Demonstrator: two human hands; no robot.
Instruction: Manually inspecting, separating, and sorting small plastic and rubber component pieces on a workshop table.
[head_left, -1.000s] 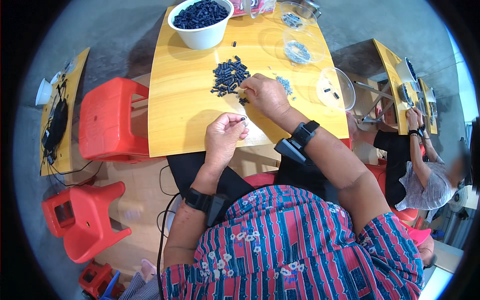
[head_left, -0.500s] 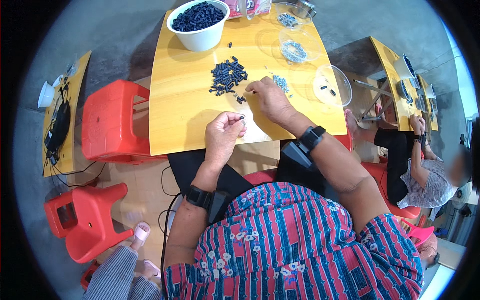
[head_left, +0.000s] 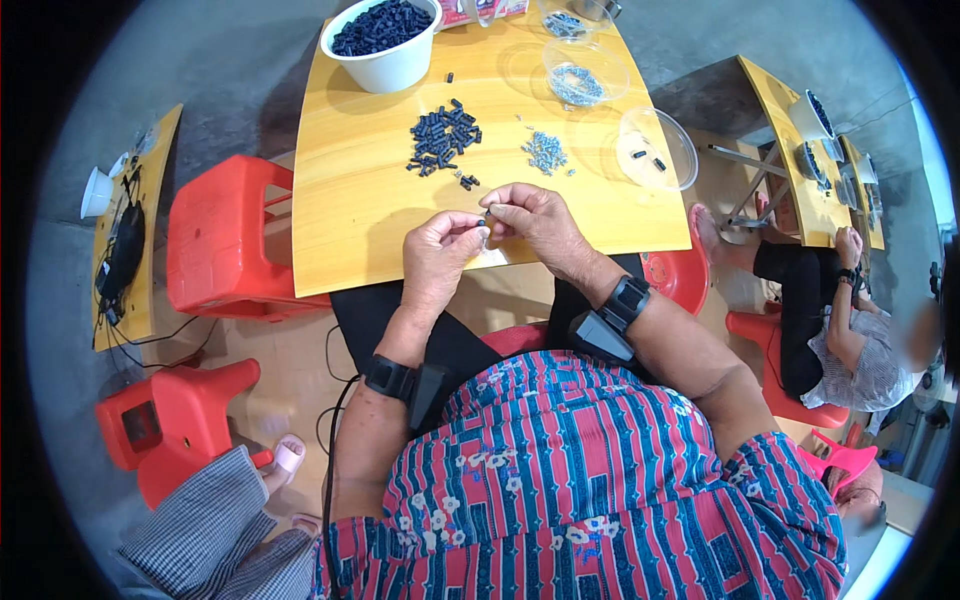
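Observation:
Over the table's near edge, my hands meet with their fingertips almost touching. My left hand (head_left: 437,262) pinches a small black cylindrical piece (head_left: 482,223) between thumb and fingers. My right hand (head_left: 542,228) is closed in a pinch just beside it, with a small dark bit (head_left: 487,212) at the fingertips; its kind is too small to tell. Just beyond the hands lie a few loose black pieces (head_left: 468,182) and a larger pile of black cylindrical pieces (head_left: 443,138). To the right of that is a heap of small silvery parts (head_left: 545,152).
A white tub (head_left: 388,62) of black pieces stands at the far left of the yellow table (head_left: 350,200). Clear round containers (head_left: 624,75) line the right side; a shallow dish (head_left: 690,165) holds two black pieces. Red stools (head_left: 215,235) stand left. Another person (head_left: 850,340) sits at right.
My right hand has come back from beside the black pile to my left hand, now pinching at its fingertips. The left hand still holds its black piece. The view has shifted slightly.

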